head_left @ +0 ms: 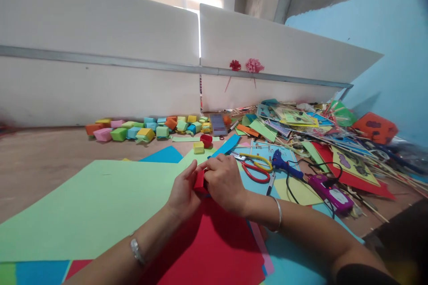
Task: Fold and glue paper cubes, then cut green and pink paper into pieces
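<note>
Both hands meet over a small folded piece of red paper [199,181], which sits just above the big red paper sheet [214,240] on the table. The left hand [183,191] pinches one side of the piece, and the right hand [223,182] covers the other side with curled fingers, so both hands are grasping it together.

I judge that the thin paper can crease in a wrong place if the fingers press too hard, and a soft fold may spring open if the pinch loosens. The sheets under the wrists are smooth and lie one over another, so they may slide.

The wide light green paper sheet [93,200] is flat and matte. Near the right hand lie scissors with red and yellow handles [256,167] and a blue glue gun [282,164] with a black cord; a sleeve could catch this cord. Farther back stands a row of small colourful paper boxes [143,130], cube-like and light.
</note>
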Action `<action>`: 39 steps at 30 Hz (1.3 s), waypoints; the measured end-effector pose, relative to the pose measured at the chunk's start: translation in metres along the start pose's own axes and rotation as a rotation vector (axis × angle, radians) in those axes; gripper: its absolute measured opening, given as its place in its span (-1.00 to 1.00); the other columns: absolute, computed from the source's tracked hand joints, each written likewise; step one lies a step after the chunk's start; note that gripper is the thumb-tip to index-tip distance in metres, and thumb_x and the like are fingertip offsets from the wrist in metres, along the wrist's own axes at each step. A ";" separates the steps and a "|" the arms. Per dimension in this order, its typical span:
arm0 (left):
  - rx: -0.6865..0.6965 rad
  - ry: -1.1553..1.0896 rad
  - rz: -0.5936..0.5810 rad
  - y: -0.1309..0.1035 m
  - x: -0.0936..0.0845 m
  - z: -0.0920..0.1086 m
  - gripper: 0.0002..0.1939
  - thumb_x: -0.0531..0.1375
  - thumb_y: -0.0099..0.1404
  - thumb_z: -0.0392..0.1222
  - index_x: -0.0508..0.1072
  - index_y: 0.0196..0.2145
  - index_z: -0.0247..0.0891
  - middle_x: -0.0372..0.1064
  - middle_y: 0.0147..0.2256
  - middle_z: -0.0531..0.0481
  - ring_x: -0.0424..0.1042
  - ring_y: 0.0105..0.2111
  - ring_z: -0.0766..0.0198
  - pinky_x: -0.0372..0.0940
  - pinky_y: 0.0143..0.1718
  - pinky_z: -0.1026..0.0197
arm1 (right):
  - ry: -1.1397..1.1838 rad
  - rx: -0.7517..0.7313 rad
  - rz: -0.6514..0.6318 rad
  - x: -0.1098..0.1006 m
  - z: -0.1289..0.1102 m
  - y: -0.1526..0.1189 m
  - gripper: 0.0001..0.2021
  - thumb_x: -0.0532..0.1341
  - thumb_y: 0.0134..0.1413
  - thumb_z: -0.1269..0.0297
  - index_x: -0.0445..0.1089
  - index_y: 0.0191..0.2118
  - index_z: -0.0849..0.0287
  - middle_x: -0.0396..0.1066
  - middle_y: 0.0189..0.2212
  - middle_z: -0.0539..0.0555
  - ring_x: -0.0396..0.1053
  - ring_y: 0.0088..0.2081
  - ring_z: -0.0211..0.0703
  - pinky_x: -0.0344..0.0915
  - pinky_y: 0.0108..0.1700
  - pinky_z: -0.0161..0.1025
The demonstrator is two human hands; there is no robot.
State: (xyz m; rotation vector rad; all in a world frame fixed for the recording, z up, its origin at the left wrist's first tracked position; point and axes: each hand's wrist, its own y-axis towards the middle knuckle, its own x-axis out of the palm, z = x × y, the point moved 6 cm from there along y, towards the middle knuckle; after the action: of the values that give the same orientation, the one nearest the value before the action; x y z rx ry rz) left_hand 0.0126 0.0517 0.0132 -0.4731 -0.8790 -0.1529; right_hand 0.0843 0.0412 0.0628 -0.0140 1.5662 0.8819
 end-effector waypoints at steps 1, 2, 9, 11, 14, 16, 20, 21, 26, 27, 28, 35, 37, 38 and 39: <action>0.001 -0.007 -0.010 0.000 0.000 -0.001 -0.65 -0.01 0.43 -0.19 0.48 -0.39 -0.36 0.43 -0.54 -0.06 0.45 -0.56 0.27 0.33 -0.49 0.28 | 0.005 -0.004 0.001 0.001 0.000 0.000 -0.87 0.26 0.21 0.39 0.50 -0.38 0.16 0.46 -0.35 0.03 0.22 -0.24 -0.11 -0.06 -0.30 -0.12; 0.002 -0.012 -0.022 -0.001 0.001 -0.001 -0.67 0.01 0.42 -0.19 0.48 -0.38 -0.36 0.42 -0.53 -0.04 0.44 -0.56 0.28 0.33 -0.49 0.28 | 0.008 -0.006 0.001 0.002 0.001 0.000 -0.87 0.25 0.22 0.39 0.50 -0.37 0.15 0.48 -0.34 0.02 0.23 -0.23 -0.11 -0.05 -0.29 -0.12; 0.017 -0.024 -0.069 -0.002 0.001 -0.004 -0.78 0.09 0.36 -0.23 0.51 -0.30 -0.36 0.43 -0.51 -0.01 0.44 -0.54 0.29 0.36 -0.45 0.27 | -0.010 0.013 0.022 0.002 0.005 0.000 -0.87 0.23 0.26 0.38 0.51 -0.32 0.15 0.49 -0.31 0.03 0.23 -0.21 -0.10 0.00 -0.27 -0.11; 0.028 -0.022 -0.073 -0.002 0.000 -0.004 -0.79 0.10 0.36 -0.24 0.53 -0.25 -0.36 0.48 -0.45 -0.04 0.47 -0.50 0.28 0.38 -0.41 0.27 | -0.028 0.025 0.035 0.000 0.005 0.000 -0.85 0.19 0.27 0.40 0.49 -0.31 0.17 0.47 -0.30 0.07 0.23 -0.19 -0.07 0.03 -0.26 -0.11; 0.039 -0.017 -0.073 -0.001 -0.001 -0.004 -0.78 0.10 0.36 -0.23 0.54 -0.26 -0.33 0.53 -0.38 -0.06 0.51 -0.44 0.26 0.41 -0.32 0.26 | -0.056 0.053 0.056 -0.003 0.004 0.001 -0.83 0.16 0.27 0.43 0.45 -0.33 0.19 0.43 -0.31 0.13 0.23 -0.18 -0.01 0.07 -0.24 -0.10; 0.037 -0.008 -0.071 0.000 -0.002 -0.005 -0.77 0.10 0.37 -0.21 0.54 -0.30 -0.32 0.54 -0.37 -0.06 0.53 -0.42 0.25 0.43 -0.26 0.23 | -0.071 0.066 0.072 -0.005 0.003 0.001 -0.82 0.12 0.28 0.44 0.43 -0.33 0.19 0.42 -0.30 0.15 0.24 -0.18 0.00 0.11 -0.21 -0.09; 0.016 0.016 -0.061 0.000 -0.002 -0.009 -0.70 0.06 0.40 -0.16 0.55 -0.16 -0.33 0.58 -0.34 -0.11 0.58 -0.31 0.15 0.44 -0.16 0.13 | -0.163 0.057 0.205 -0.012 0.001 0.002 -0.79 0.07 0.32 0.44 0.40 -0.04 0.19 0.40 -0.04 0.25 0.23 0.06 0.10 0.17 0.02 0.06; 0.013 0.020 -0.059 -0.001 -0.002 -0.009 -0.68 0.04 0.41 -0.15 0.54 -0.10 -0.33 0.59 -0.32 -0.12 0.59 -0.28 0.13 0.44 -0.15 0.11 | -0.193 0.049 0.245 -0.013 0.001 0.001 -0.74 0.06 0.32 0.44 0.36 0.04 0.19 0.36 0.05 0.28 0.19 0.14 0.14 0.14 0.08 0.12; 0.003 0.021 -0.058 -0.004 0.003 -0.010 -0.60 -0.02 0.44 -0.13 0.51 0.03 -0.34 0.61 -0.28 -0.14 0.59 -0.24 0.10 0.43 -0.11 0.09 | -0.271 0.010 0.329 -0.015 -0.002 0.000 -0.67 0.04 0.33 0.44 0.26 0.16 0.21 0.18 0.26 0.33 -0.02 0.33 0.23 0.03 0.21 0.30; -0.001 0.019 -0.056 -0.004 0.003 -0.010 -0.59 -0.02 0.44 -0.13 0.51 0.02 -0.35 0.61 -0.30 -0.14 0.59 -0.25 0.11 0.43 -0.10 0.09 | -0.273 0.002 0.326 -0.014 -0.003 0.000 -0.66 0.04 0.33 0.44 0.25 0.17 0.21 0.15 0.28 0.33 -0.04 0.34 0.23 0.02 0.23 0.31; -0.005 0.017 -0.054 -0.004 0.003 -0.011 -0.60 -0.02 0.45 -0.13 0.52 0.01 -0.36 0.61 -0.31 -0.13 0.59 -0.26 0.12 0.42 -0.10 0.10 | -0.269 -0.008 0.318 -0.014 -0.003 0.000 -0.65 0.04 0.32 0.45 0.23 0.18 0.22 0.13 0.29 0.33 -0.07 0.36 0.23 0.00 0.24 0.33; -0.019 0.000 -0.076 -0.005 0.002 -0.013 -0.55 -0.01 0.45 -0.06 0.46 0.10 -0.36 0.61 -0.25 -0.13 0.57 -0.15 0.08 0.36 0.01 0.07 | -0.242 -0.007 0.331 -0.013 -0.002 0.000 -0.57 0.08 0.30 0.43 0.15 0.25 0.19 0.10 0.32 0.33 -0.12 0.39 0.18 -0.05 0.28 0.34; -0.029 0.000 -0.081 -0.005 0.001 -0.013 -0.53 -0.01 0.45 -0.06 0.43 0.14 -0.35 0.61 -0.19 -0.14 0.55 -0.10 0.06 0.34 0.05 0.05 | -0.267 -0.013 0.392 -0.014 -0.003 -0.001 -0.60 0.09 0.31 0.41 0.18 0.23 0.19 0.12 0.32 0.30 -0.12 0.39 0.19 -0.02 0.28 0.32; -0.033 0.000 -0.086 -0.005 0.001 -0.013 -0.53 -0.01 0.45 -0.06 0.41 0.16 -0.34 0.60 -0.16 -0.14 0.54 -0.07 0.06 0.33 0.07 0.05 | -0.277 -0.017 0.419 -0.015 -0.003 -0.001 -0.62 0.08 0.31 0.41 0.19 0.21 0.19 0.14 0.31 0.29 -0.12 0.39 0.19 -0.01 0.27 0.31; -0.034 -0.002 -0.093 -0.005 0.002 -0.013 -0.53 -0.01 0.45 -0.05 0.40 0.17 -0.32 0.60 -0.14 -0.13 0.52 -0.04 0.06 0.32 0.09 0.05 | -0.284 -0.022 0.440 -0.015 -0.003 -0.002 -0.63 0.08 0.32 0.41 0.20 0.20 0.20 0.15 0.30 0.29 -0.11 0.39 0.20 0.00 0.27 0.30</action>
State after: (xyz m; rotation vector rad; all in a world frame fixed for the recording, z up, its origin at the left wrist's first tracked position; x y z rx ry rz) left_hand 0.0212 0.0410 0.0092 -0.4644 -0.9022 -0.2531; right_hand 0.0857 0.0310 0.0744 0.4369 1.3107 1.1863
